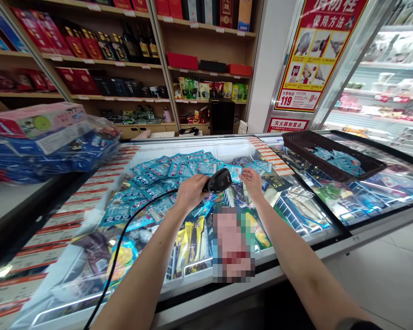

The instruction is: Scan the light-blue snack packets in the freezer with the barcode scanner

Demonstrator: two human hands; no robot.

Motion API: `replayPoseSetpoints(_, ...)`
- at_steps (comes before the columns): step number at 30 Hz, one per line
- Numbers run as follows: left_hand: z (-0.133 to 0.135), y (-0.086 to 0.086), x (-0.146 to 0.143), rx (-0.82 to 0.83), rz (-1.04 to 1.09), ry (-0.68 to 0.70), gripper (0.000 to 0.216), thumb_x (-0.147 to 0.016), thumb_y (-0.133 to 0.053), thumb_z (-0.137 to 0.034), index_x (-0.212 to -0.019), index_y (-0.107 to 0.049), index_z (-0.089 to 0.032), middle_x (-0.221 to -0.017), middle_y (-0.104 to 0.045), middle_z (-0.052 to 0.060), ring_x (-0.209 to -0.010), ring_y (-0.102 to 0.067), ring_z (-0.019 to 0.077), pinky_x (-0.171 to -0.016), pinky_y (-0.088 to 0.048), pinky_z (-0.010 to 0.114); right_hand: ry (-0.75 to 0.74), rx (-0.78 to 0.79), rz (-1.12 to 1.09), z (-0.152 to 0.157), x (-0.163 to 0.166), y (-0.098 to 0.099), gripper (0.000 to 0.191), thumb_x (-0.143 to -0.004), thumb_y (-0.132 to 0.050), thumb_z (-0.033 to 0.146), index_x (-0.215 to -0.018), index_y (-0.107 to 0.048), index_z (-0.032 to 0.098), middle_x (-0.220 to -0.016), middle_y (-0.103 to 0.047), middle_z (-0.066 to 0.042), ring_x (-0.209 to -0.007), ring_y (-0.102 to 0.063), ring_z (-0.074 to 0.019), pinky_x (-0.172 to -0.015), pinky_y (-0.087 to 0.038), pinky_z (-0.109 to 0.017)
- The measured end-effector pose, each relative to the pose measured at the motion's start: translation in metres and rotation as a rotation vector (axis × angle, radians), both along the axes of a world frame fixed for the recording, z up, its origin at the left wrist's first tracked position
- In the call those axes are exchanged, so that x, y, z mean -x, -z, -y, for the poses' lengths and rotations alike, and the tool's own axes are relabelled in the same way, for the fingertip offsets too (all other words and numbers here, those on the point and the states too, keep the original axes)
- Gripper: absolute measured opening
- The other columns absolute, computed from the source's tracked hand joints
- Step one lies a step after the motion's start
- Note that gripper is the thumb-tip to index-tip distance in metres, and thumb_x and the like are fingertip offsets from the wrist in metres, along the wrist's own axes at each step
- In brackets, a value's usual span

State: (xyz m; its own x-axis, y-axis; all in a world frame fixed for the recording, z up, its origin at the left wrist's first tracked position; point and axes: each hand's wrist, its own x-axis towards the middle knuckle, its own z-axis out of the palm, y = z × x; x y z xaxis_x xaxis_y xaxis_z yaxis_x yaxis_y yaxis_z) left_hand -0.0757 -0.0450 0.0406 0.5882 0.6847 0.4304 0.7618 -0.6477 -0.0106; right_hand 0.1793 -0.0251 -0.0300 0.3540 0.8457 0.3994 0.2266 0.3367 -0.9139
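Observation:
My left hand (190,192) is wrapped round a black barcode scanner (220,180), whose cable (124,233) runs down to the lower left. The scanner's head points right, toward a small blue packet (234,173) with a white barcode label. My right hand (251,180) pinches that packet by its right edge. Beneath and behind both hands, many similar blue packets (151,176) lie spread in an overlapping heap on the freezer's glass top (223,145). A few more packets (261,166) rest just right of my right hand.
A dark brown plastic basket (371,166) on the right holds more blue packets. Wrapped boxes (37,137) are stacked at the left. Strips of price labels (55,231) lie along the glass. Frozen goods show through it. Shelves (206,41) stand behind; a pixelated patch hides part of the front.

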Motion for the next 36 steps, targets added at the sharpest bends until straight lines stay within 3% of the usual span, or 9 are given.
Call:
replayPoseSetpoints(11, 0.002, -0.002, -0.001, -0.017, -0.018, 0.011, 0.036, -0.078, -0.059, -0.029, -0.113, -0.053, -0.022, -0.102, -0.063, 0.006, -0.097, -0.058, 0.0245, -0.073, -0.044, 0.032, -0.005, 0.014, 0.018, 0.003, 0.001, -0.002, 0.032, -0.071, -0.062, 0.04, -0.096, -0.058, 0.02, -0.083, -0.064, -0.004, -0.077, -0.062, -0.0172, -0.072, -0.051, -0.032)
replayPoseSetpoints(16, 0.0, 0.0, 0.003, -0.028, -0.009, -0.011, 0.036, -0.078, -0.059, -0.03, -0.113, -0.054, -0.021, -0.103, -0.063, 0.005, -0.098, -0.058, 0.0244, -0.074, -0.045, 0.033, 0.139, -0.008, 0.06, 0.004, 0.0, -0.003, 0.043, -0.073, -0.058, 0.038, -0.112, -0.05, 0.021, -0.083, -0.064, -0.003, -0.075, -0.062, -0.0171, -0.071, -0.051, -0.032)
replayPoseSetpoints(19, -0.002, 0.001, 0.008, -0.03, -0.007, -0.025, 0.037, -0.078, -0.059, -0.03, -0.113, -0.054, -0.021, -0.106, -0.063, 0.006, -0.1, -0.058, 0.0244, -0.076, -0.046, 0.033, 0.276, -0.012, 0.149, 0.005, -0.008, -0.003, 0.033, -0.077, -0.053, 0.036, -0.106, -0.054, 0.02, -0.085, -0.064, -0.005, -0.074, -0.06, -0.0168, -0.073, -0.049, -0.032)
replayPoseSetpoints(22, -0.003, 0.002, 0.012, -0.029, 0.002, -0.049, 0.036, -0.078, -0.058, -0.03, -0.113, -0.055, -0.021, -0.106, -0.064, 0.006, -0.1, -0.058, 0.0243, -0.077, -0.046, 0.033, 0.372, 0.052, 0.239, 0.005, -0.02, -0.003, 0.025, -0.078, -0.047, 0.032, -0.093, -0.059, 0.018, -0.085, -0.065, -0.006, -0.075, -0.06, -0.0179, -0.076, -0.047, -0.033)
replayPoseSetpoints(27, -0.002, 0.001, 0.016, -0.022, 0.015, -0.072, 0.038, -0.076, -0.06, -0.029, -0.113, -0.055, -0.022, -0.104, -0.064, 0.006, -0.099, -0.059, 0.0247, -0.075, -0.046, 0.033, 0.518, 0.212, 0.376, 0.008, -0.039, -0.008, 0.028, -0.077, -0.042, 0.025, -0.095, -0.062, 0.017, -0.083, -0.065, -0.007, -0.076, -0.057, -0.0194, -0.079, -0.042, -0.033)
replayPoseSetpoints(31, -0.001, 0.0, 0.017, -0.028, 0.019, -0.07, 0.037, -0.076, -0.059, -0.029, -0.113, -0.055, -0.022, -0.103, -0.064, 0.006, -0.098, -0.059, 0.0245, -0.074, -0.046, 0.032, 0.647, 0.322, 0.595, 0.017, -0.045, -0.015, 0.027, -0.075, -0.045, 0.022, -0.092, -0.065, 0.019, -0.099, -0.061, -0.011, -0.1, -0.048, -0.0253, -0.09, -0.033, -0.038)
replayPoseSetpoints(36, -0.002, 0.0, 0.02, -0.044, 0.017, -0.076, 0.037, -0.077, -0.058, -0.03, -0.112, -0.055, -0.021, -0.103, -0.063, 0.006, -0.097, -0.058, 0.0242, -0.073, -0.046, 0.032, 0.676, 0.467, 0.699, 0.025, -0.041, -0.021, 0.032, -0.076, -0.049, 0.028, -0.103, -0.064, 0.018, -0.121, -0.051, -0.015, -0.115, -0.035, -0.0297, -0.091, -0.03, -0.041)
